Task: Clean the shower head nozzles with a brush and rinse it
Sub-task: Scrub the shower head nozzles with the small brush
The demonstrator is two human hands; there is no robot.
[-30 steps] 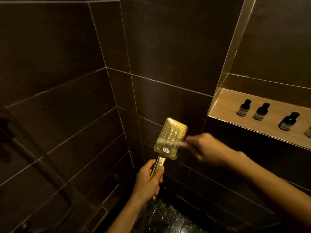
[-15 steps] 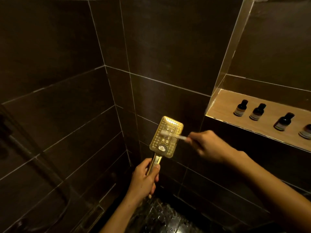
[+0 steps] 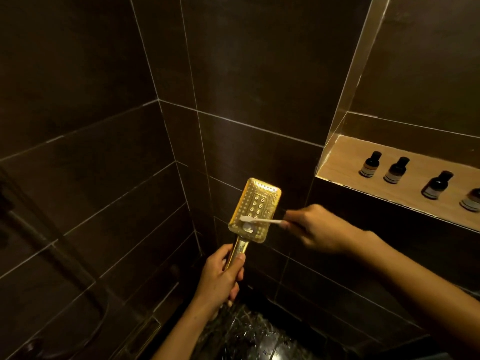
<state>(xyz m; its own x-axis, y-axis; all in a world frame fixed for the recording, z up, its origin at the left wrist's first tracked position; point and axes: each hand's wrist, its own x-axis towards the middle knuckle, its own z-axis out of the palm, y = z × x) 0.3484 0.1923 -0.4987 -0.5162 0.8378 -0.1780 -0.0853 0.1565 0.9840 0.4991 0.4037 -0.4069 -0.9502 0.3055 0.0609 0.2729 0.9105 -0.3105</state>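
A gold rectangular shower head (image 3: 259,201) with rows of nozzles faces me, held upright in the middle of the head view. My left hand (image 3: 220,279) is wrapped around its handle from below. My right hand (image 3: 319,229) comes in from the right and holds a thin white brush (image 3: 262,220). The brush lies across the lower part of the nozzle face, its bristle end at the left edge, just above the round button near the bottom.
Dark tiled walls meet in a corner behind the shower head. A lit wooden niche shelf (image 3: 337,162) at right carries several small dark bottles (image 3: 370,164). A dark hose (image 3: 52,255) loops down the left wall. Wet dark marble floor (image 3: 254,336) lies below.
The brush has moved down the nozzle face from the middle rows to the lower part, near the round button. My left hand still holds the handle in the same way.
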